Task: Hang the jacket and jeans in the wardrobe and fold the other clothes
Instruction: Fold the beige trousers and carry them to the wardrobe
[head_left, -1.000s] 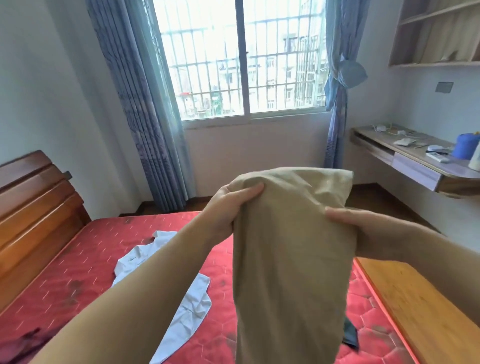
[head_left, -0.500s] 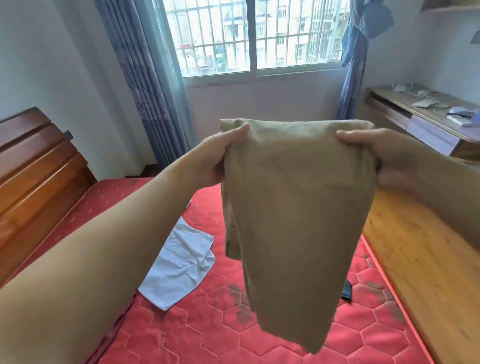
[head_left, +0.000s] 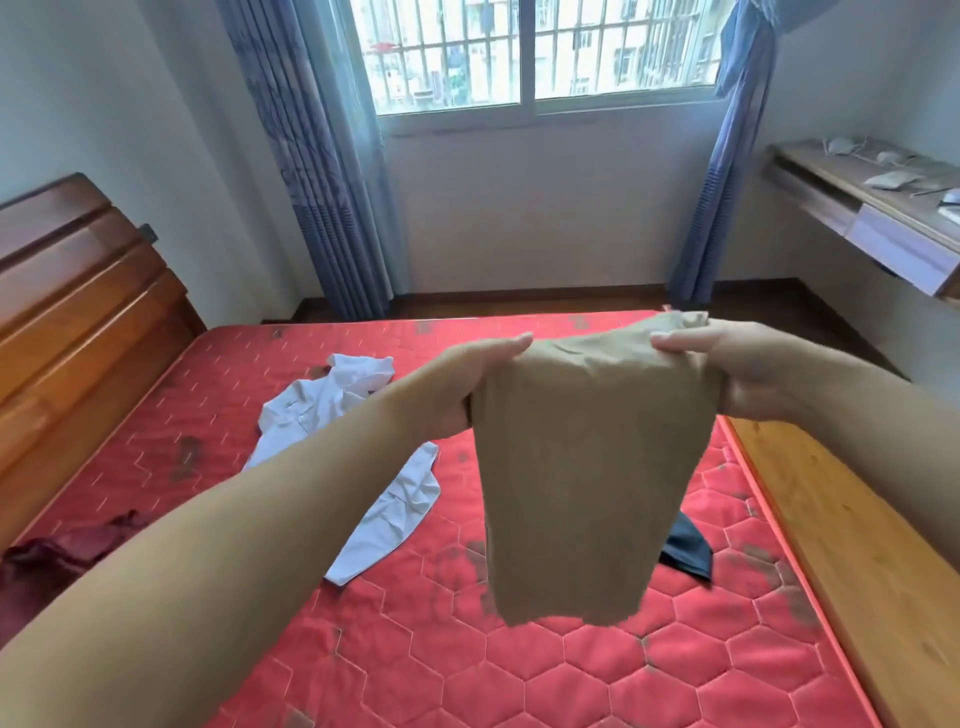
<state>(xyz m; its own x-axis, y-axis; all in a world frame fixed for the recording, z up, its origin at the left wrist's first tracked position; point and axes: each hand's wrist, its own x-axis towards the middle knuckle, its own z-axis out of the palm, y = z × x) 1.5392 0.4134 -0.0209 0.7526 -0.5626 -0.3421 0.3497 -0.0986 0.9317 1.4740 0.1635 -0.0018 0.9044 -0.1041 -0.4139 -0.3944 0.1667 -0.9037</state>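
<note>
A folded khaki garment (head_left: 587, 467) hangs in the air over the red mattress (head_left: 467, 665). My left hand (head_left: 462, 384) grips its top left corner and my right hand (head_left: 743, 369) grips its top right corner. Its lower edge dangles just above the mattress. On the mattress to the left, partly behind my left forearm, a white shirt (head_left: 353, 441) lies crumpled. A dark garment (head_left: 685, 551) peeks out behind the khaki one on the right. A dark red garment (head_left: 57, 556) lies at the left edge.
A wooden headboard (head_left: 78, 301) stands at the left. The bed's wooden side board (head_left: 852, 545) runs along the right. A wall desk (head_left: 883, 208) with small items is at the far right. Blue curtains (head_left: 322, 171) flank the window.
The view has tilted down toward the bed. Both hands have lowered the khaki garment toward the mattress, still holding its top corners.
</note>
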